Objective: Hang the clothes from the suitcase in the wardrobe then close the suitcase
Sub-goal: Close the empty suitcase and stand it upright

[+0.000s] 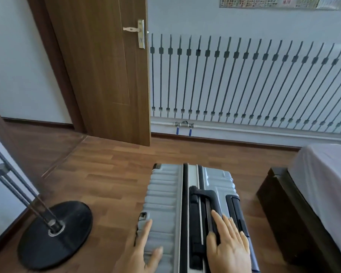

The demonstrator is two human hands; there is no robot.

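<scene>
A brown wooden door [98, 71] stands open at 11 o'clock. A slatted radiator cover [250, 83] runs along the wall at 1 o'clock. A bed [323, 186] is at 3 o'clock, a black round stand base [55, 235] at 8 o'clock.

The suitcase [165, 203] stands between the stand base [55, 233] at left and the bed [323, 184] at right.

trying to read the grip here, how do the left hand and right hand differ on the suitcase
The left hand lies on the ribbed grey shell at the left edge of the suitcase, thumb spread wide. The right hand lies on the black telescopic handle, fingers closer together. The left hand's fingers point up and right; the right hand's point up and left. Both lie flat with straight fingers, gripping nothing.
</scene>
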